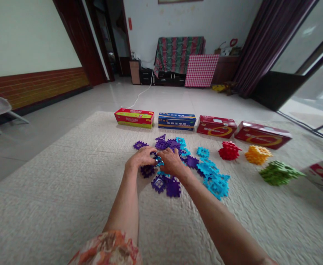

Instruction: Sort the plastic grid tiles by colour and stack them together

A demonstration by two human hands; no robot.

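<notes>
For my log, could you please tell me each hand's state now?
Left hand: curled at plastic pieces; grip unclear.
Right hand: curled at the same pieces; grip unclear.

Both hands deep in the purple and blue puzzle pieces
Left hand (142, 157) and right hand (172, 162) are close together over the purple pieces (173, 187), can't really tell what's pinched between them. Blue pieces (216, 185) spread off to the right, then red (229, 151), yellow (258, 154) and green piles (280, 172), all on a pale mat (81, 206). Four boxes (177, 121) sit in a row behind.
</notes>
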